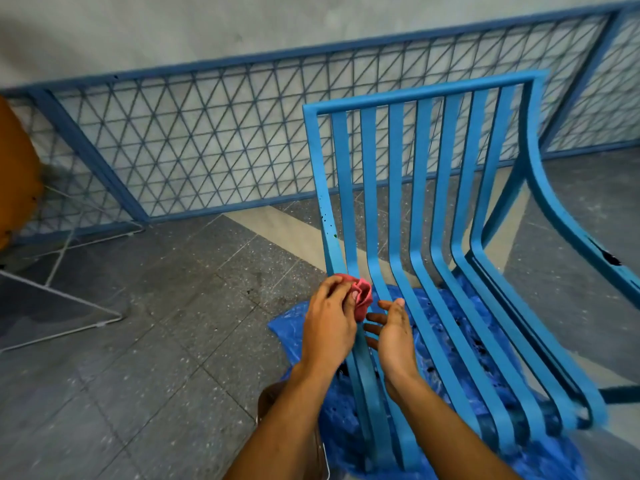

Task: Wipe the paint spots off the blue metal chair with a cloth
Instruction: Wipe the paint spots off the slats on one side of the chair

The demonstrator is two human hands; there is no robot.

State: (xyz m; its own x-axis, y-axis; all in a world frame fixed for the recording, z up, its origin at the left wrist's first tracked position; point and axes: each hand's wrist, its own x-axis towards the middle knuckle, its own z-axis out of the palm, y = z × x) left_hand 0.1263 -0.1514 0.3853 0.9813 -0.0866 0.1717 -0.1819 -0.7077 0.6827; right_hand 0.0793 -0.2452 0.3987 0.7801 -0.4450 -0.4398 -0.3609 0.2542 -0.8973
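Blue chair (420, 188) slats run backrest-to-seat; left hand (327, 325) fingers bunch pink cloth (362, 297), right hand (393, 336) spread empty.

Counted up: one blue chair (433, 237), one pink cloth (362, 297), two hands (329, 327) (393, 336), one blue plastic sheet (457, 341) underneath them.

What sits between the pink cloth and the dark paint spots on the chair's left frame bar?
Nothing visible. The left hand holds the crumpled pink cloth against the blue metal slatted chair; the dark paint spots lie higher up the same bare left bar. The right hand is open beside it.
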